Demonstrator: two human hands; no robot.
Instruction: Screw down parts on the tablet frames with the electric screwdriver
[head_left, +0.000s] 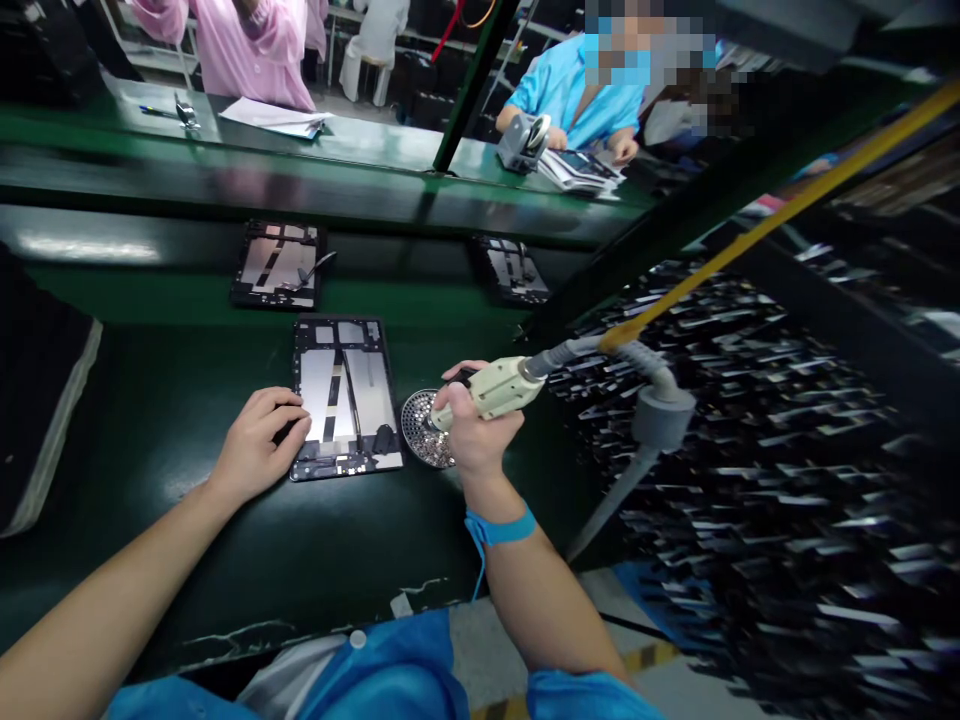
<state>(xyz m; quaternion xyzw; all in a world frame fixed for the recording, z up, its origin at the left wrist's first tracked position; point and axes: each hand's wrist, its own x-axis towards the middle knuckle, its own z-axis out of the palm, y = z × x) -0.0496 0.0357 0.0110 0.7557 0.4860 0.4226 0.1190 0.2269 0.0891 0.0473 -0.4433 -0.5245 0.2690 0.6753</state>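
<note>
An opened tablet (381, 385) lies on the green workbench, its silver inner plates, dark strips and small boards showing. At its left edge rests my left hand (262, 440), fingertips and thumb touching the rim with a gap between them. My right hand (480, 430) is wrapped round a cream corded electric screwdriver (504, 388), held tilted over a round perforated metal dish (409, 425). Small shiny screws lie in that dish, just right of the tablet. The hand hides the dish's right side, and I cannot make out the screwdriver's tip clearly.
Two more opened tablets, one left (281, 262) and one right (514, 268), lie farther back. A grey cable (581, 348) hangs from a yellow strap (750, 240). Stacked dark pieces (750, 450) fill the right. Behind the bench sit co-workers in pink (251, 55) and blue (559, 80).
</note>
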